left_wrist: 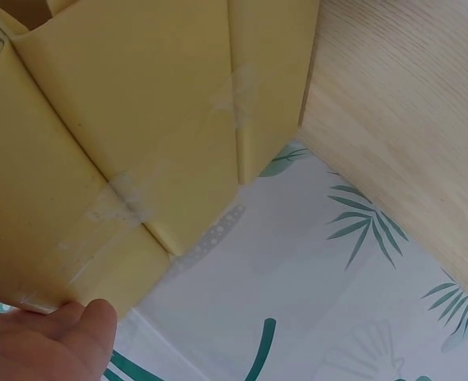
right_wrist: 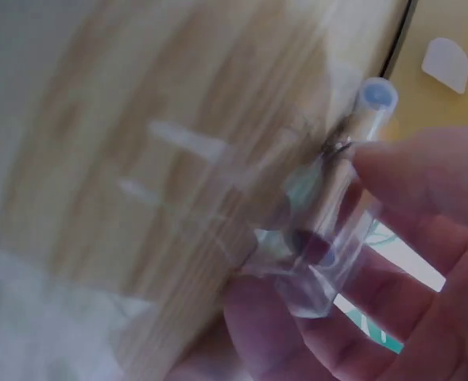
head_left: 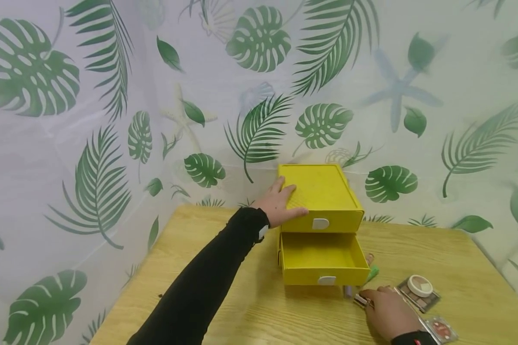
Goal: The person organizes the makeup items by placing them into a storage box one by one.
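Box (head_left: 317, 187), yellow, on desk (head_left: 462, 258): upper drawer (head_left: 345, 221) closed, contents hidden; lower drawer (head_left: 302, 276) pulled out, yellow floor showing, rear shaded. Left hand (head_left: 280, 203): fingers spread on box, gripping nothing. Right hand (head_left: 390, 311): fingers curled round clear tube (right_wrist: 321, 214), near lower drawer's front. Palette (head_left: 427, 303), compact (head_left: 420, 285) on top: beside right hand. Step, as judged: taking up tube, bracing box; next move seems to call for a secure pinch.

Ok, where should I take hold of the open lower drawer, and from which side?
Probably best: pinch the top edge of the lower drawer above its white tab, coming from the front and slightly above. It stands pulled out, so that edge is exposed, while the yellow box covers its rear.
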A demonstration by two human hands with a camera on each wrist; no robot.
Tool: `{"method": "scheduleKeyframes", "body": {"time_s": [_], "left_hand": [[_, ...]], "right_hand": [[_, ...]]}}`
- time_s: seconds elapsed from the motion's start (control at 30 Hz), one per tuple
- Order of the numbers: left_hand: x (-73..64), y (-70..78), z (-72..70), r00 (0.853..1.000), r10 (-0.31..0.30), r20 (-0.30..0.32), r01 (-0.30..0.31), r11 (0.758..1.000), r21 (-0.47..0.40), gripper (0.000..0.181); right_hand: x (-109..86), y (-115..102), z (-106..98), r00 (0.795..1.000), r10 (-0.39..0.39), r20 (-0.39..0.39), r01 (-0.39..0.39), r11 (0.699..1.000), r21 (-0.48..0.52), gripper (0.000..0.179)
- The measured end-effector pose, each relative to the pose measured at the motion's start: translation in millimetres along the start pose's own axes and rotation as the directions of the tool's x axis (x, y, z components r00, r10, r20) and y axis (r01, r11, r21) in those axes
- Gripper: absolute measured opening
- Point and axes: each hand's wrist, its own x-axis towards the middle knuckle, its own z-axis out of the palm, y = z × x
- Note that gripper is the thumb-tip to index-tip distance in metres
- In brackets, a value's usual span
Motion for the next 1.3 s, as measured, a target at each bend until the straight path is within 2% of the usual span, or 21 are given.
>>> {"method": "scheduleKeyframes", "body": {"time_s": [0.1, 0.3, 0.53, 0.77, 0.97, 1.03, 1.17, 1.3], "left_hand": [[-0.7, 0.1, -1.6, 1.0, 0.002, 0.0, -0.002, 1.0, 0.001, 0.086], [-1.7, -0.2, -2.2, 1.0, 0.005, -0.002, -0.005, 1.0, 0.007, 0.086], [0.7, -0.9, -2.7, 1.0, 0.001, -0.001, -0.001, 1.0, 0.013, 0.087], [-0.7, -0.8, -1.5, 1.0, 0.01, -0.008, -0.01, 1.0, 0.007, 0.086], [-0.1, -2.3, 2.6, 1.0, 0.01, -0.008, -0.01, 1.0, 0.017, 0.086], [-0.1, -2.4, 2.4, 1.0, 0.01, -0.005, -0.01, 1.0, 0.017, 0.087], [0.0, -2.3, 1.3, 1.0, 0.004, -0.004, -0.004, 1.0, 0.008, 0.087], [0.7, -2.7, 1.1, 1.0, 0.002, -0.008, -0.002, 1.0, 0.007, 0.088]], "right_hand": [[3.0, -1.9, 0.0, 0.999, -0.02, 0.027, 0.02, 1.0, 0.002, 0.021], [3.1, -3.9, -1.4, 0.998, -0.002, 0.062, 0.002, 1.0, 0.0, 0.023], [-3.3, -8.1, -1.6, 0.998, -0.002, 0.057, 0.001, 1.0, 0.01, 0.019], [-11.0, -9.5, 1.2, 0.997, -0.044, 0.062, 0.047, 0.998, -0.039, 0.018], [-16.6, -9.9, -1.8, 0.989, 0.001, 0.145, -0.014, 0.996, 0.083, 0.025], [-17.7, -11.1, -6.0, 0.988, 0.009, 0.152, -0.028, 0.992, 0.125, 0.025], [-19.3, -17.7, -21.1, 0.993, -0.006, 0.118, -0.019, 0.977, 0.21, 0.026], [-19.6, -31.3, -42.5, 0.998, -0.049, 0.048, 0.035, 0.968, 0.25, 0.027]]}}
